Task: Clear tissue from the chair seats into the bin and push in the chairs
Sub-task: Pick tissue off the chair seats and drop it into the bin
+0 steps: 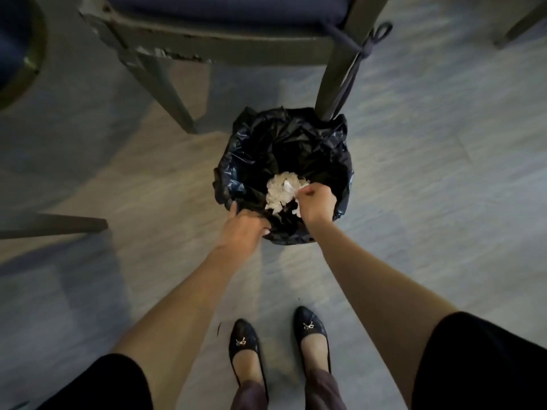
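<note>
The left hand (244, 229) gripped the near rim of the bin (345, 176), fingers curled on its black liner (284, 134). The right hand (316, 202) pinched a crumpled white tissue (279, 192) inside the bin mouth. Best was probably to release it low, with the liner held wide open.

Nothing readable in this one tbh. No words, brand marks or numbers I can make out on the black bin liner (266, 137) at 12 o'clock, or on the chair frame (207, 37) above it. Closest thing to a mark is the little gold bow trim (308, 325) on the shoes (315, 344) at 6 o'clock. That's just an ornament, no lettering.
</note>
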Demonstrator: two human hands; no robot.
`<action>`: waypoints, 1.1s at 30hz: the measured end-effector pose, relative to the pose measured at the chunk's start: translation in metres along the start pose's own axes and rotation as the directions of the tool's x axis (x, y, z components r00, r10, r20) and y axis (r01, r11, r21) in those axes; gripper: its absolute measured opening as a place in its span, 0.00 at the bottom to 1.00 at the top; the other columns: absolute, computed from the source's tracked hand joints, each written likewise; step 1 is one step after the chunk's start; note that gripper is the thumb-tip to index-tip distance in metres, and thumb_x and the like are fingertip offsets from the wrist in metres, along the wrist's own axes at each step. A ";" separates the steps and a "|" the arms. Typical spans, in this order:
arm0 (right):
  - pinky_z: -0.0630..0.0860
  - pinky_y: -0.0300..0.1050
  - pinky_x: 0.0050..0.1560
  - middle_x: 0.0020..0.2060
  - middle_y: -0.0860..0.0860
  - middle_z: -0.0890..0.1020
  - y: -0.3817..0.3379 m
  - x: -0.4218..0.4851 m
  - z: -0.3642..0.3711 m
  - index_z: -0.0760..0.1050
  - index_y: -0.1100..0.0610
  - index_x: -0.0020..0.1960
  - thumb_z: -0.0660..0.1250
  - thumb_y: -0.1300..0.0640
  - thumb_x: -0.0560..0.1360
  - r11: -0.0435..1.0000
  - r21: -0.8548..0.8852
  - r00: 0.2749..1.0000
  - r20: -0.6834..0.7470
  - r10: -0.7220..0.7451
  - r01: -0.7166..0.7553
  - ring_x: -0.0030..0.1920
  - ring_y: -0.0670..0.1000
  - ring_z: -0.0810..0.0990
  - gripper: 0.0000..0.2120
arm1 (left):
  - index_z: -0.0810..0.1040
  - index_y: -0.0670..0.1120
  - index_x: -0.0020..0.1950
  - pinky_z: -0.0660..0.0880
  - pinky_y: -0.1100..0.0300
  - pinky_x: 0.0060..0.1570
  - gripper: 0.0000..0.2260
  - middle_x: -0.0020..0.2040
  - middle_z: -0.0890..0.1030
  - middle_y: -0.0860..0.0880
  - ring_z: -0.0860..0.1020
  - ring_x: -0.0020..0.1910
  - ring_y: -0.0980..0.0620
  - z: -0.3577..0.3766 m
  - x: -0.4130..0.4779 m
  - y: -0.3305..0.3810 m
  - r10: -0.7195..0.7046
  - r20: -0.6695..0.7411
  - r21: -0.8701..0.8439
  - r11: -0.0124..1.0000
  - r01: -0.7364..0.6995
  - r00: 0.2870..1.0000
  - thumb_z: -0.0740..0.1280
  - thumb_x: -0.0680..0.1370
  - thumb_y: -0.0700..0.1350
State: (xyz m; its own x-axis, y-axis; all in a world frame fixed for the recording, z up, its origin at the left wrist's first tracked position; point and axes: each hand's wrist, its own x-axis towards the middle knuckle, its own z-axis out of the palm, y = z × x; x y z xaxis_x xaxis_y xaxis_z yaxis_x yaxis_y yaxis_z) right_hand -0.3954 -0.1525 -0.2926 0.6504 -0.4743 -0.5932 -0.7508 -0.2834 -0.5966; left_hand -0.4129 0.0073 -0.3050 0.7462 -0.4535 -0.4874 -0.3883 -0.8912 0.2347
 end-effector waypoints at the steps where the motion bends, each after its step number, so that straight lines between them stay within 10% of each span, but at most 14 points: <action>1: 0.69 0.40 0.42 0.42 0.56 0.80 0.004 0.005 0.003 0.79 0.63 0.51 0.63 0.62 0.78 0.999 0.032 1.000 0.020 0.018 -0.019 0.38 0.50 0.74 0.08 | 0.78 0.50 0.60 0.42 0.50 0.71 0.12 0.57 0.78 0.49 0.71 0.63 0.48 0.005 0.002 -0.001 0.013 -0.010 -0.020 1.000 -0.013 1.000 0.61 0.80 0.48; 14: 0.75 0.50 0.58 0.57 0.59 0.79 -0.019 -0.049 -0.041 0.74 0.61 0.64 0.61 0.64 0.78 0.942 -0.223 0.965 0.135 -0.225 0.251 0.57 0.57 0.78 0.15 | 0.74 0.44 0.65 0.41 0.45 0.70 0.19 0.59 0.77 0.44 0.67 0.67 0.42 -0.053 -0.049 0.032 -0.049 -0.267 0.008 0.999 0.053 0.962 0.68 0.75 0.44; 26: 0.56 0.56 0.73 0.75 0.60 0.60 -0.110 -0.277 -0.098 0.56 0.63 0.76 0.66 0.52 0.77 0.329 -0.499 0.556 0.425 -0.714 0.802 0.75 0.58 0.59 0.34 | 0.55 0.41 0.75 0.40 0.47 0.72 0.30 0.73 0.63 0.44 0.56 0.74 0.46 -0.197 -0.254 0.071 -0.370 -0.437 -0.053 0.921 0.387 0.820 0.63 0.77 0.47; 33: 0.35 0.47 0.73 0.78 0.54 0.46 -0.100 -0.426 -0.086 0.41 0.58 0.78 0.53 0.48 0.82 0.171 -0.377 0.381 0.600 -0.704 0.910 0.77 0.53 0.44 0.32 | 0.71 0.37 0.66 0.62 0.44 0.66 0.35 0.62 0.76 0.41 0.73 0.64 0.42 -0.188 -0.425 0.069 -0.598 -0.492 -0.250 0.793 0.556 0.632 0.78 0.63 0.45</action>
State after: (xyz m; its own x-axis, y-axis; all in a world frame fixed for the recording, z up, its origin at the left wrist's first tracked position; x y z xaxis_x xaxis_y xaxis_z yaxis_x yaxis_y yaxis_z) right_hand -0.6073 0.0057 0.0658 0.8448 0.5190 -0.1303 0.4203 -0.7942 -0.4388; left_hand -0.6553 0.1355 0.0762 0.9703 0.2396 -0.0344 0.2420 -0.9622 0.1252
